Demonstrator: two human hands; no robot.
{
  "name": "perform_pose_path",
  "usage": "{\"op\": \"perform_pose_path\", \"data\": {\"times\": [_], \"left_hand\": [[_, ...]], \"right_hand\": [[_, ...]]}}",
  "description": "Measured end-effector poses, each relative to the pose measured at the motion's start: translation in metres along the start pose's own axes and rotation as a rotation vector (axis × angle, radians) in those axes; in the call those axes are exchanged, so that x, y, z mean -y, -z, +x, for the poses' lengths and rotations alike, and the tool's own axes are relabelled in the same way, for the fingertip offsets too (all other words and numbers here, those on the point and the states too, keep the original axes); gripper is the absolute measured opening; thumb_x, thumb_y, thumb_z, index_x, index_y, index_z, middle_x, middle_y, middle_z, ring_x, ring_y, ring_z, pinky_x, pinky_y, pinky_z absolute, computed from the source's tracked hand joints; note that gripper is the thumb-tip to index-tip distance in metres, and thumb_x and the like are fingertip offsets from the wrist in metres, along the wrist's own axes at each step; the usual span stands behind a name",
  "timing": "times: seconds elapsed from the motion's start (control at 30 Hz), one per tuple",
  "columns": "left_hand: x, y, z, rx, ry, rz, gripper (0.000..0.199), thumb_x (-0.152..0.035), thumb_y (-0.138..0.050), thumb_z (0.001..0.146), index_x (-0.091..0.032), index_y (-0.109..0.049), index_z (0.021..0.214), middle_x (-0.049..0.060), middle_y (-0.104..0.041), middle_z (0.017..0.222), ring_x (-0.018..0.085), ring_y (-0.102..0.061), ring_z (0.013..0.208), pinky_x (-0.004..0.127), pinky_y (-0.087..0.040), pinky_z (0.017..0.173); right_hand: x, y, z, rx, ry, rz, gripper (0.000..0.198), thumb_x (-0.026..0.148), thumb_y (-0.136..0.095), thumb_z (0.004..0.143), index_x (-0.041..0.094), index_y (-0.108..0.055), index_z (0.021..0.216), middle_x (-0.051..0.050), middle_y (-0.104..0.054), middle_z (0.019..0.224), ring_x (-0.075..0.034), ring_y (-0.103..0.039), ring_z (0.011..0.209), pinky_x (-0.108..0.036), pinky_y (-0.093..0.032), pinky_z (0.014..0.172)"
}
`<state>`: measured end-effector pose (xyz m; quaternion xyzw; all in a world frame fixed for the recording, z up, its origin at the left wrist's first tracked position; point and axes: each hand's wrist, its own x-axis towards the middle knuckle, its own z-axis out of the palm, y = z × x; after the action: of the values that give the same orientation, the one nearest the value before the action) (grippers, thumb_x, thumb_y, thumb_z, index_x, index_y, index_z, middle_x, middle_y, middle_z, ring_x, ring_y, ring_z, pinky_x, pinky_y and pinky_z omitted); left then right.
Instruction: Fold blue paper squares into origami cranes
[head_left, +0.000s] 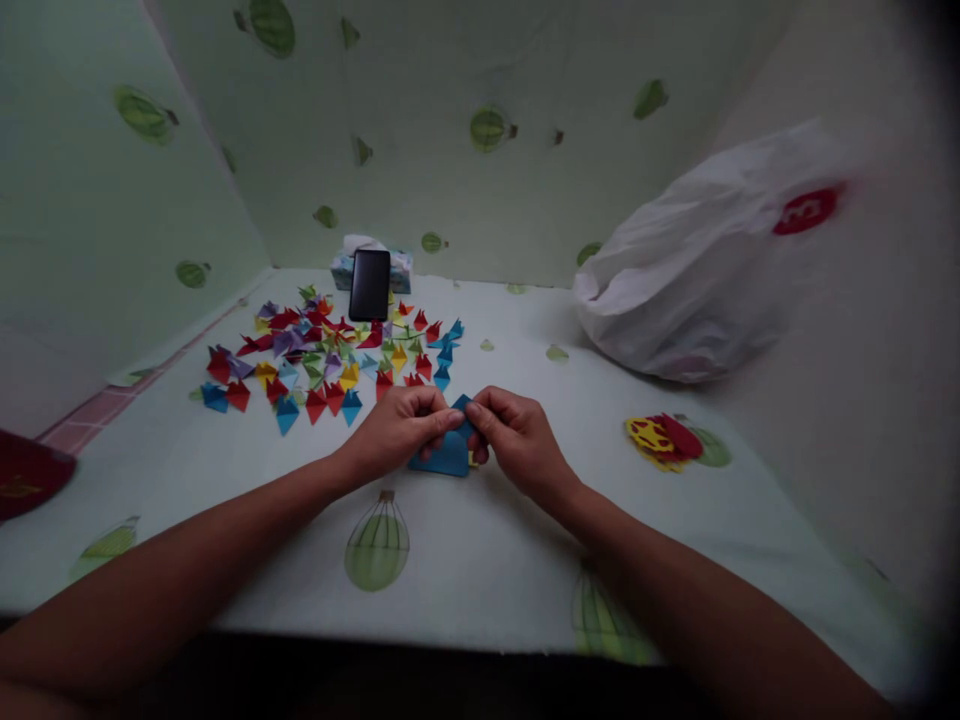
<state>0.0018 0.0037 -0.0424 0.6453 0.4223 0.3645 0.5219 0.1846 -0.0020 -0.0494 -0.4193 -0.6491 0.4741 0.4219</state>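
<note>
Between my two hands is a small folded piece of blue paper (465,412), pinched at its edges above the table. My left hand (405,425) grips its left side with thumb and fingers. On the other side, my right hand (517,435) pinches it the same way. Beneath them lies a stack of flat blue paper squares (444,457), partly covered by my fingers, with a bit of yellow at its right edge. Just beyond my left hand spread many small folded paper figures (330,365) in red, blue, yellow, green and purple.
A dark phone (370,285) leans on a tissue box (402,272) at the back. To the right stands a large white plastic bag (675,270). Yellow and red cut-out pieces (664,440) lie nearer on that side. A dark red object (30,475) sits at the left edge.
</note>
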Motion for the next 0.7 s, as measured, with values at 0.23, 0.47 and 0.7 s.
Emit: {"op": "perform_pose_path", "data": {"times": [0.23, 0.47, 0.7], "left_hand": [[0.0009, -0.0026, -0.0028, -0.103, -0.133, 0.134, 0.028, -0.037, -0.059, 0.089, -0.017, -0.056, 0.071, -0.003, -0.055, 0.057, 0.009, -0.051, 0.051, 0.021, -0.041, 0.051], [0.0047, 0.0, 0.0007, -0.004, -0.094, 0.068, 0.025, -0.038, -0.063, 0.085, -0.016, -0.058, 0.073, -0.001, -0.059, 0.063, 0.011, -0.056, 0.055, 0.024, -0.045, 0.054], [0.0023, 0.0019, 0.0009, 0.071, -0.022, 0.012, 0.023, -0.036, -0.064, 0.084, -0.015, -0.061, 0.077, 0.001, -0.065, 0.067, 0.011, -0.062, 0.056, 0.024, -0.048, 0.056]], "right_hand": [[-0.0026, 0.0, -0.0002, -0.024, 0.048, -0.057, 0.033, 0.044, -0.057, 0.092, 0.021, -0.051, 0.069, 0.001, -0.062, 0.058, -0.012, -0.056, 0.047, -0.025, -0.046, 0.05], [-0.0027, 0.0002, 0.0009, -0.001, 0.082, -0.138, 0.03, 0.039, -0.055, 0.093, 0.021, -0.052, 0.069, 0.0, -0.06, 0.058, -0.012, -0.055, 0.052, -0.025, -0.045, 0.053], [-0.0032, 0.0021, 0.0031, 0.089, 0.027, -0.043, 0.027, 0.038, -0.057, 0.09, 0.021, -0.05, 0.07, 0.001, -0.061, 0.059, -0.012, -0.057, 0.048, -0.024, -0.046, 0.049]]}}
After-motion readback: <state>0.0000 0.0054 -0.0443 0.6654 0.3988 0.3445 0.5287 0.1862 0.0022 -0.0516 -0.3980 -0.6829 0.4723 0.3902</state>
